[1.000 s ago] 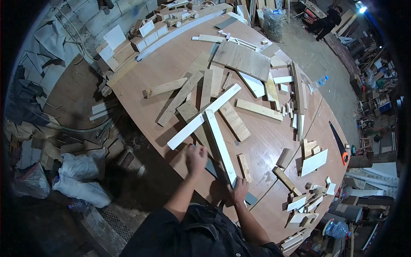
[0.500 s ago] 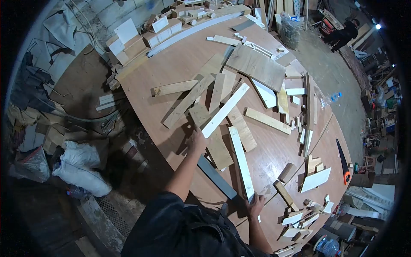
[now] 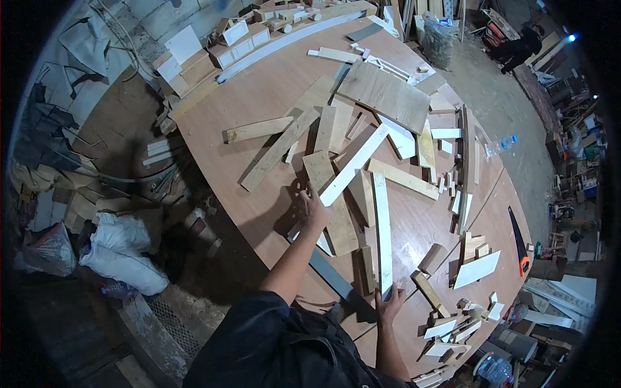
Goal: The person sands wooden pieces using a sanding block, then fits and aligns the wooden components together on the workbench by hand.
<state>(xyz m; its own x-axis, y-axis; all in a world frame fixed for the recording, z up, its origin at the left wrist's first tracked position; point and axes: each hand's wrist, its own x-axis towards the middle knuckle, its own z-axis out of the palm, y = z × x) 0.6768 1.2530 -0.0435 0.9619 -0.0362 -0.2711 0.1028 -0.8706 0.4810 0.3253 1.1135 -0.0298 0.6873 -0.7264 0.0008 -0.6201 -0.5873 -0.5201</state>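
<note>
My left hand (image 3: 312, 210) is closed on the lower end of a white-faced wooden strip (image 3: 356, 164), which slants up and right across the other boards. My right hand (image 3: 390, 306) grips the near end of a second white-faced strip (image 3: 383, 236), pointing away from me. Below the left strip lies a wide bare board (image 3: 339, 229). A dark grey strip (image 3: 336, 278) rests by the table's near edge, between my forearms. Beyond the strips is a pale wooden bar (image 3: 404, 178).
The large brown table (image 3: 217, 142) carries several loose boards and a plywood panel (image 3: 385, 96). At the right are a handsaw (image 3: 517, 242) and small offcuts (image 3: 453, 330). White sacks (image 3: 126, 255) sit on the floor at left. Another person (image 3: 517, 50) is far off, upper right.
Both white-faced strips have shifted right with my hands. The right one has turned to point more straight away from me. The bare boards beneath have moved, and a small block now shows beside the right strip.
</note>
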